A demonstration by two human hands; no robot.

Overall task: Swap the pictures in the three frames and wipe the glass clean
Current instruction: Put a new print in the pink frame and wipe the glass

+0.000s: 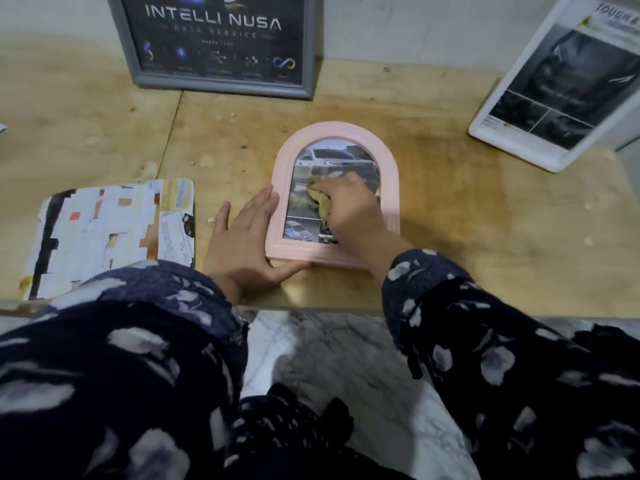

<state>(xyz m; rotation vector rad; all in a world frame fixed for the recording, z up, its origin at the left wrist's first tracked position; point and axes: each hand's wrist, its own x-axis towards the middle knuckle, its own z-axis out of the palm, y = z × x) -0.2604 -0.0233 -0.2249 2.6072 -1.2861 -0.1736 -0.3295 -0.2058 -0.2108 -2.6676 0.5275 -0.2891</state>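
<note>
Obstacles on the wooden table (450, 216):
- grey frame (221, 81), top centre, upright against the wall
- white frame (519, 147), upper right, tilted
- pink arched frame (389, 188), centre, flat, with the right hand (349, 206) on its glass and the left hand (242, 237) against its left edge
- patched cardboard sheet (104, 233), lower left

Free room: bare wood between the grey and pink frames, and right of centre below the white frame.

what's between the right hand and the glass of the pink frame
Only the yellowish cloth, bunched under the right hand on the pink frame's glass. The left hand rests flat at the frame's left edge, off the glass.
</note>
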